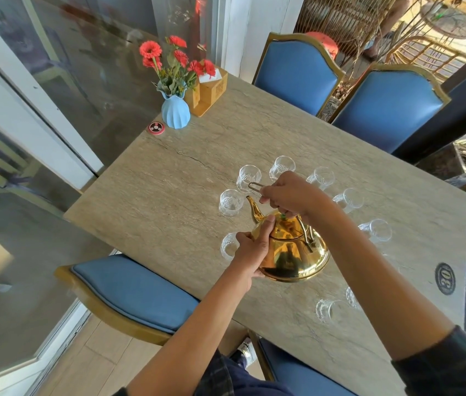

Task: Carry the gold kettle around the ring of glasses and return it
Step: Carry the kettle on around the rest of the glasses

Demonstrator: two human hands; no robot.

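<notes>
Restaurant dining area: stone-look table (186,178) with number badge "30" (445,278), call button (156,127), napkin holder (208,91), blue upholstered chairs (297,72).

The gold kettle (291,252) is shiny and round-bodied, with a domed lid carrying a small green knob and a curved spout pointing toward the far left corner of the surface. Its thin wire handle stands raised above the lid. It sits inside the ring of glasses (248,178), small clear cut-pattern tumblers standing upright, spaced apart, toward the right edge.
</notes>
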